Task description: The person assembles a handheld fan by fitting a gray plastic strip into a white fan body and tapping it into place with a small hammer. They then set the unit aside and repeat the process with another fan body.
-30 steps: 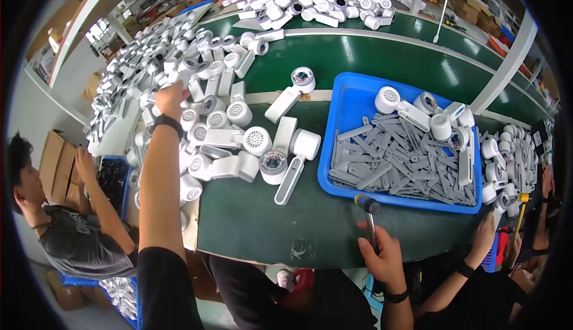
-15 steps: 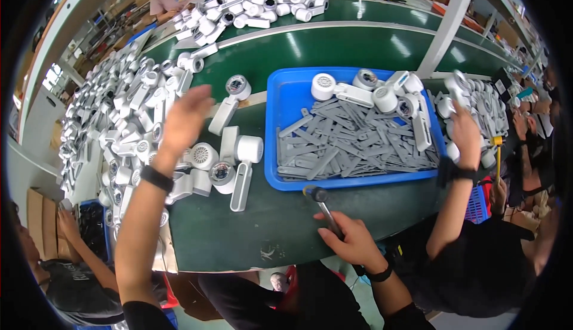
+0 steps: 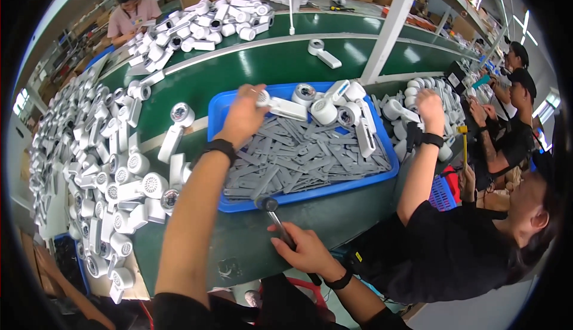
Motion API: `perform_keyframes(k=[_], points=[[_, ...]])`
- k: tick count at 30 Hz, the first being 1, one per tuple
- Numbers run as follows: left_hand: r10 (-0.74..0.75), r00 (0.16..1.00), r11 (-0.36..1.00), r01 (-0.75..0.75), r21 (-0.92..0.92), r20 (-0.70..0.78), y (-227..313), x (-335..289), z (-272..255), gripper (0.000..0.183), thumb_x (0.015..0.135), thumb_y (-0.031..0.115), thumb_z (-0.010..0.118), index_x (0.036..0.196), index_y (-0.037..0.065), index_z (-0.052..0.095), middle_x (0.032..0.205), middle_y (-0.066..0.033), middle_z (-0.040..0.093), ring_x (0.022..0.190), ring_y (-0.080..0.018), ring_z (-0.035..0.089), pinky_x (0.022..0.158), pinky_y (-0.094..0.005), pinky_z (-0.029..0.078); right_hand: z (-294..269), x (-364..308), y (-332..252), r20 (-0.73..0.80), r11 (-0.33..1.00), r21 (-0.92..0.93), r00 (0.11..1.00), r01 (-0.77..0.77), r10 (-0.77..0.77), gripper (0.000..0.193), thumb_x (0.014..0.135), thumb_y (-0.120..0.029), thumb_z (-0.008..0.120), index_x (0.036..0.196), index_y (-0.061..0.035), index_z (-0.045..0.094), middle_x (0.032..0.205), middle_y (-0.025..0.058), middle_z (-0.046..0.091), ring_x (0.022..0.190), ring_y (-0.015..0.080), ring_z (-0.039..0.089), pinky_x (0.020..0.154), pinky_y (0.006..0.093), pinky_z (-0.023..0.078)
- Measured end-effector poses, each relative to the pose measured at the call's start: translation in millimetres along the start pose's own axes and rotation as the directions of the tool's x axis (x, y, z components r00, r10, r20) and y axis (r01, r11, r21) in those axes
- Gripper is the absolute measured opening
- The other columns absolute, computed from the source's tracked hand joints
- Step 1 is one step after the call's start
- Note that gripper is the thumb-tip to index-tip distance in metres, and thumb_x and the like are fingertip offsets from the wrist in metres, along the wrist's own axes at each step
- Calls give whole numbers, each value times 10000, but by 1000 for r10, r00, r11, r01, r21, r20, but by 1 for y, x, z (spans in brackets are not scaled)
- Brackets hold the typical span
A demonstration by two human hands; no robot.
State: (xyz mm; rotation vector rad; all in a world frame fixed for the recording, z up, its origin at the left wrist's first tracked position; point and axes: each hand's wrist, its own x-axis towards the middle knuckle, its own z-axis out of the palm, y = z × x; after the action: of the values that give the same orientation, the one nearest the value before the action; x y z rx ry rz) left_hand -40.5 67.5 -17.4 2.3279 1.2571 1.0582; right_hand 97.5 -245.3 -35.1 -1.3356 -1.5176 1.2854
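Overall, a dark green bench (image 3: 239, 237) spreads beneath the two grips, scuffed to the left of the right hand (image 3: 305, 251), whose fingers are wrapped round a metal-shafted mallet (image 3: 278, 219). Beyond that grip sits a blue tray (image 3: 310, 197) heaped with grey strips (image 3: 292, 157); the left hand (image 3: 243, 115) is over its far left part, at a white fan (image 3: 289, 108) there, with more fans to the right of it. Left of the left hand, white fans (image 3: 123, 176) lie massed; past them run a green belt (image 3: 250, 61) and a farther fan heap (image 3: 221, 22), near a person in pink (image 3: 134, 19). A white post (image 3: 394, 25) stands beyond the tray, and right of the mallet grip a co-worker in black (image 3: 453, 252) has a hand among another batch of fans (image 3: 397, 110).

The left hand's fingertips are hard to make out — whether they are closed on the fan's round head, which the hand partly covers, cannot be told. The mallet's handle is partly lost in the right palm. Both forearms run off the lower edge, and at lower left another worker's arm (image 3: 68, 294) is dim — cut by the dark rim.
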Motion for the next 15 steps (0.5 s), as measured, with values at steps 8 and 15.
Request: perform_keyframes(k=[8,15], points=[[-383,905,912,402,82,-183,105,-104,-168,527,936,311,744,1331,-15,620,856,-130,678,834,-135,664,734,-331,524,-13,-4,26,-179,988,66,976,137,-124,246,1018,-114,611,1260,-71,610,562,-57,538,424,33,508,408,230,358],[-630,774,774,617,141,70,127,-290,-171,419,970,329,705,1208,-14,666,699,-75,635,544,-135,600,528,-324,482,3,-2,20,-137,985,66,979,159,-149,220,1024,-117,602,1232,-49,611,545,-60,510,413,38,489,398,240,354]])
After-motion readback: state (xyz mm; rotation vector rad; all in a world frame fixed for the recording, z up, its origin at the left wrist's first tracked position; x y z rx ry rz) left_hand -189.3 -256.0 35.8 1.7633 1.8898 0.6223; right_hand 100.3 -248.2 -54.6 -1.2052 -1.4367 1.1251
